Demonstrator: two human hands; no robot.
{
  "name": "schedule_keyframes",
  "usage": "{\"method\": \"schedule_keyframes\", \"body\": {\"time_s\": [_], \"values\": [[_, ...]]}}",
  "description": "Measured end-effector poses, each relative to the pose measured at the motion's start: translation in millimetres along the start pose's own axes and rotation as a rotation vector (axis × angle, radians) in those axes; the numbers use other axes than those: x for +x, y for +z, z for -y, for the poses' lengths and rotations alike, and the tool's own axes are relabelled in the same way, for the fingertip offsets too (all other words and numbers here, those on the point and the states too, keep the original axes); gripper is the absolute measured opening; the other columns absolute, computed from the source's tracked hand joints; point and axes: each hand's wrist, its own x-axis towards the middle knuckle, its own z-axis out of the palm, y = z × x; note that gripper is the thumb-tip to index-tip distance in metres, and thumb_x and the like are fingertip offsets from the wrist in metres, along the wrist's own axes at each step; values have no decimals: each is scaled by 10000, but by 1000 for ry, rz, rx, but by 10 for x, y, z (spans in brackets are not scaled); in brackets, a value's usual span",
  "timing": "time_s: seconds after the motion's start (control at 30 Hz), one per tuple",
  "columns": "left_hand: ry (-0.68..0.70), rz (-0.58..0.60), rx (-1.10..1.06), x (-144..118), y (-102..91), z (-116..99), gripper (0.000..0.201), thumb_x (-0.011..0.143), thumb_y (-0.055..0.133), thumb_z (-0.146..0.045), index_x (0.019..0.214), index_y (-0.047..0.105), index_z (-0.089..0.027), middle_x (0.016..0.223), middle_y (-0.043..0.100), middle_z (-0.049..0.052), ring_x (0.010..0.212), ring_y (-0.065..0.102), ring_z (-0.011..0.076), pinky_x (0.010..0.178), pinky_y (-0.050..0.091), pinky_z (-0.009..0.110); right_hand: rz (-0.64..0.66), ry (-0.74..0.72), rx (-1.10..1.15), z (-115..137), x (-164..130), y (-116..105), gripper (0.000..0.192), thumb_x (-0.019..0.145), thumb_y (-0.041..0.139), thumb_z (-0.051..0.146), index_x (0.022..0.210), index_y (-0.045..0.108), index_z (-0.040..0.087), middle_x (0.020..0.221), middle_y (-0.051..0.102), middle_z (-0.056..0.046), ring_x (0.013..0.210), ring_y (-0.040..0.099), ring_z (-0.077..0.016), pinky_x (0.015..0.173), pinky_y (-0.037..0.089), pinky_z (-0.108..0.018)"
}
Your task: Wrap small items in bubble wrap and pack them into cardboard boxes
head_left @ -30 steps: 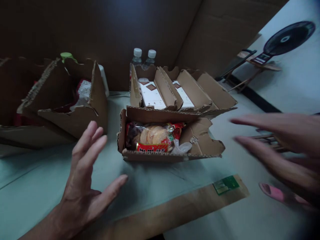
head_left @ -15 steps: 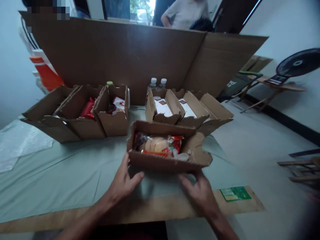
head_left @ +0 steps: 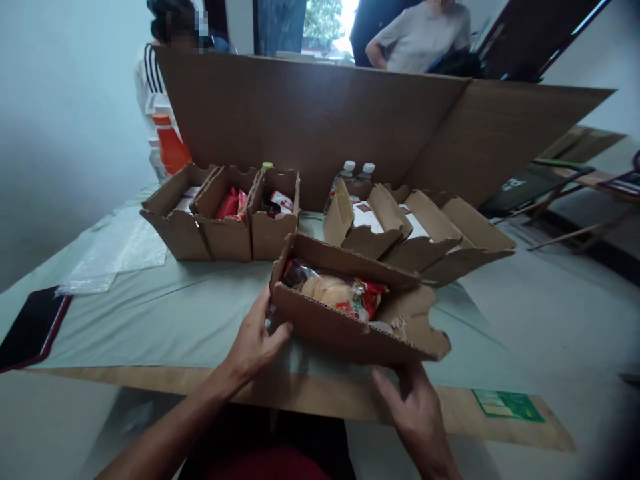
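Note:
Between my hands is an open, narrow cardboard box [head_left: 325,320], slanted with its right end nearer me. Inside lies a clear and red packet [head_left: 333,290] of pale round biscuits or buns; I cannot tell which. My left hand [head_left: 256,341] grips the box's left end, with its thumb along the front wall. Beneath the right end, my right hand [head_left: 414,400] supports the box, its fingertips partly hidden by the cardboard. Some small pale item shows at the packet's right, too unclear to name.
Behind stand similar boxes, a left group [head_left: 225,233] with red packets and a right group [head_left: 400,243] with white packs. A tall cardboard screen [head_left: 300,113] backs them. Bubble wrap [head_left: 120,247] and a phone [head_left: 35,327] lie left. Two bottles [head_left: 349,175] stand behind; people are beyond the screen.
My view has swung left, bringing the phone into sight. The held box has turned so its right end comes nearer me; both hands stay on it.

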Motion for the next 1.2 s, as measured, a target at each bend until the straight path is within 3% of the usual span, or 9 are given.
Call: {"method": "schedule_keyframes", "body": {"time_s": [0.13, 0.3, 0.43, 0.5, 0.67, 0.83, 0.93, 1.07, 1.2], "values": [[7, -82, 37, 256, 48, 297, 739, 862, 669, -320, 1545, 400, -241, 1525, 529, 151, 1354, 559, 314, 1087, 499, 499, -7, 72, 38, -306, -281, -97, 458, 824, 693, 564, 1107, 695, 204, 1007, 787, -106, 915, 748, -276, 815, 605, -346], [7, -118, 47, 74, 267, 473, 774, 923, 653, -420, 1591, 298, -258, 1592, 412, 176, 1471, 428, 337, 1134, 458, 547, 67, 110, 109, -422, 147, -82, 622, 717, 751, 616, 1168, 669, 194, 1105, 778, -141, 941, 749, -308, 779, 625, -376], [8, -114, 45, -63, 498, 456, 793, 980, 564, -481, 1636, 177, -260, 1737, 118, 148, 1613, 124, 325, 1278, 240, 574, 167, 82, 206, -369, 435, 39, 570, 668, 776, 598, 1081, 690, 215, 1080, 792, -133, 986, 746, -339, 828, 631, -418], [17, -108, 64, 11, 586, 435, 786, 995, 526, -500, 1642, 170, -231, 1750, 69, 149, 1625, 48, 314, 1307, 128, 567, 163, 87, 219, -316, 519, 133, 552, 674, 782, 576, 1083, 687, 217, 1099, 791, -128, 982, 748, -329, 828, 628, -415], [39, -20, 23, 252, 776, 404, 742, 1018, 456, -524, 1641, 206, -208, 1745, 139, 148, 1622, 101, 294, 1318, 82, 535, 146, 95, 218, -285, 681, 299, 511, 696, 771, 522, 1092, 670, 215, 1072, 799, -114, 894, 759, -278, 789, 624, -381], [73, 73, 9, 249, 851, 432, 731, 1028, 432, -529, 1649, 207, -213, 1748, 142, 132, 1622, 102, 289, 1323, 88, 527, 76, 134, 50, -374, 631, 281, 390, 723, 704, 521, 952, 694, 205, 910, 810, -97, 818, 755, -279, 664, 601, -344], [96, 94, 27, 323, 783, 483, 710, 1040, 398, -521, 1647, 211, -203, 1744, 162, 132, 1621, 116, 287, 1321, 127, 521, 98, 148, -63, -336, 604, 293, 372, 747, 654, 549, 850, 705, 196, 819, 795, -99, 687, 721, -260, 564, 552, -327], [116, 85, 49, 633, 614, 524, 655, 1040, 381, -509, 1607, 313, -188, 1705, 284, 147, 1592, 233, 296, 1301, 214, 514, 109, 64, -207, -157, 773, 420, 398, 773, 608, 604, 752, 685, 214, 725, 760, -81, 594, 669, -231, 561, 512, -329], [66, -57, 112, 824, 410, 485, 568, 1015, 437, -469, 1496, 466, -168, 1545, 497, 176, 1434, 480, 309, 1193, 402, 516, 110, -87, -307, 17, 1071, 573, 361, 833, 582, 574, 838, 717, 239, 762, 777, -58, 651, 697, -230, 609, 487, -315]]}}
